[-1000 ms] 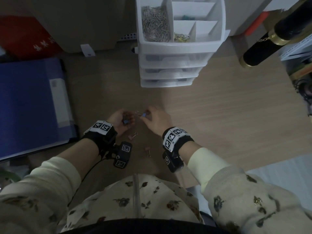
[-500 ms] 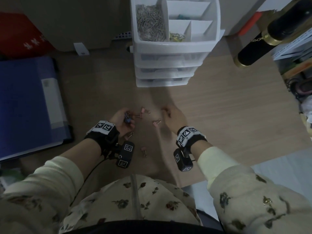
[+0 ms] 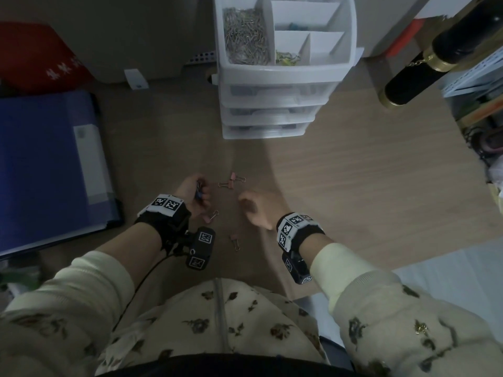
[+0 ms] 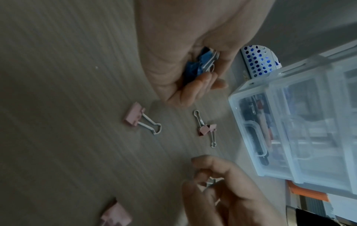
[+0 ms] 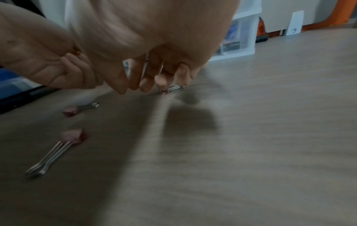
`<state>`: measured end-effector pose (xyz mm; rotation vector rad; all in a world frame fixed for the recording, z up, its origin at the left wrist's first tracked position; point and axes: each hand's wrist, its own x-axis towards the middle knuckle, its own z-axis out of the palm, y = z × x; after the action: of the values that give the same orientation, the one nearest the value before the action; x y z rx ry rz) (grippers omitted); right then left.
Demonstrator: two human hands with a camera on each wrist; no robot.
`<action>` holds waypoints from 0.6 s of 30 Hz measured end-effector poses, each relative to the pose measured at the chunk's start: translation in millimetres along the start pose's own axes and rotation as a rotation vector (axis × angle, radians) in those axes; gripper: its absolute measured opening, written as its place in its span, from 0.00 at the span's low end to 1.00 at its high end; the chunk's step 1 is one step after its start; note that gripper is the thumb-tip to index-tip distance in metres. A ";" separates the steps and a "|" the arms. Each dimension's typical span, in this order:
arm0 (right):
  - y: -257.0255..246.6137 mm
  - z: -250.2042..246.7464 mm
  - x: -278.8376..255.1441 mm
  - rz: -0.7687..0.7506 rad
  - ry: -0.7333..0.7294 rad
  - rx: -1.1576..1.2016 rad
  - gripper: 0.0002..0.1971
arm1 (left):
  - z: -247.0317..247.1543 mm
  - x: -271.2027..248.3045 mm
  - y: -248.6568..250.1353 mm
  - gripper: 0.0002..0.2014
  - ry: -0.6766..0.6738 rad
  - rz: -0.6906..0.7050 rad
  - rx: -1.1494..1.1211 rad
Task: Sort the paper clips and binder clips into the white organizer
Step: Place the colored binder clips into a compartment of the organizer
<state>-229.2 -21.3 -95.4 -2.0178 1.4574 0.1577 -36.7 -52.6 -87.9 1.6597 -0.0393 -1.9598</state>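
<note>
My left hand (image 3: 197,193) grips a bunch of blue binder clips (image 4: 201,64) in its curled fingers, low over the wooden desk. My right hand (image 3: 245,206) hovers just to its right, and its fingers (image 4: 195,188) pinch a binder clip whose silver wire handle (image 4: 211,182) shows between them. Two pink binder clips (image 3: 231,181) lie touching each other beyond both hands. Another pink clip (image 3: 211,215) lies under the left hand and one more (image 3: 234,241) nearer me. The white organizer (image 3: 283,73) stands at the back, with paper clips (image 3: 245,36) in its left compartment.
A blue folder (image 3: 40,164) lies on the left of the desk. A black cylinder with gold bands (image 3: 424,63) leans at the back right. Clear drawers (image 3: 269,110) form the organizer's lower part. White paper (image 3: 449,268) covers the near right corner.
My right hand left the left hand, swung right, then drew back toward me. The pink clip that lay by its fingertips half a second ago is gone from the desk.
</note>
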 end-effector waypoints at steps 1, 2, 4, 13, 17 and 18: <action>-2.9 1.7 -1.1 -0.011 -0.015 -0.008 0.20 | -2.5 0.0 0.2 0.13 0.003 0.007 -0.001; -4.9 3.9 -1.7 -0.015 -0.030 -0.016 0.20 | -4.6 -0.3 0.5 0.14 0.007 0.017 0.001; -8.0 9.1 -3.4 -0.032 -0.053 -0.034 0.21 | -7.4 -1.6 1.3 0.15 0.019 0.045 0.020; -16.2 8.2 -1.0 -0.022 -0.004 0.010 0.21 | -20.1 -2.2 2.5 0.15 0.039 0.058 0.084; -26.8 9.7 -4.8 -0.095 -0.160 -0.028 0.25 | -22.7 -0.3 1.4 0.14 0.034 0.032 0.112; -28.2 11.2 -5.6 -0.104 -0.188 -0.033 0.26 | -22.6 -0.9 1.0 0.15 0.030 0.028 0.117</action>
<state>-203.3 -5.4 -89.9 -2.0404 1.2379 0.3205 -15.6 -45.7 -92.0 1.7536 -0.1678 -1.9439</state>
